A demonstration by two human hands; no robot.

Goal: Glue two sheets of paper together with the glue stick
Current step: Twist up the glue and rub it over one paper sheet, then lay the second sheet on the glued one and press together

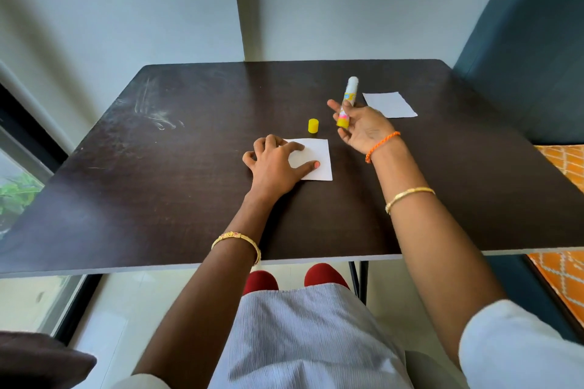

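Glue stick (347,101) uncapped, white tip up, tilted slightly, right of frame centre, pinched at its yellow lower end by the fingers of the right hand (360,128), raised above the dark table (158,167). Yellow cap (313,126) upright on the table just left of that hand, apart from it. Nearer white paper sheet (317,159) flat at frame centre, just below the cap, pinned by the left hand (278,164), fingers spread, thumb and forefinger pressing on the sheet. Second white sheet (389,104) flat toward the upper right, beyond the right hand, well apart from the first. Orange thread band (380,145) on the right wrist. Blue chair (531,57) at the upper right edge.
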